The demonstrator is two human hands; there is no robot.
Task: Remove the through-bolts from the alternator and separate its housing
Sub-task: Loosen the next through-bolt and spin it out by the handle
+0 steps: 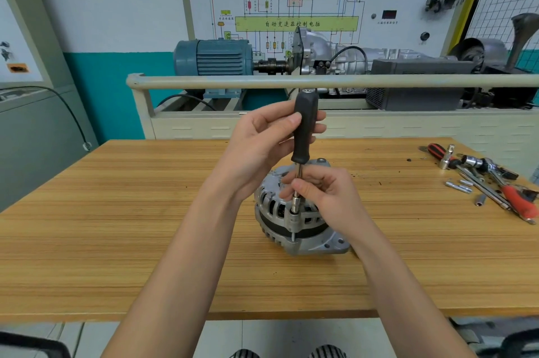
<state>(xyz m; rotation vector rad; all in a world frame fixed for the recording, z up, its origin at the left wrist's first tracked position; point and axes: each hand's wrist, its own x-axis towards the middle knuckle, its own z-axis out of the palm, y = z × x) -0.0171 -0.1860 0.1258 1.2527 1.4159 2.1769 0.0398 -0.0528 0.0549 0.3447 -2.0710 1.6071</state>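
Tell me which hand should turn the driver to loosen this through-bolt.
Left, probably. The left hand already grips the driver handle, while the right hand pinches the shaft low, steadying the socket on the alternator.

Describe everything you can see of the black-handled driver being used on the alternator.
The driver stands nearly upright over the alternator. It has a smooth black handle, apparently plastic or rubber, with a metal cap on top, and a thin bright steel shaft ending in a socket. The socket sits on a bolt head at the housing's near edge. The left hand grips the handle with fingers curled round it; the right hand pinches the shaft just above the socket.
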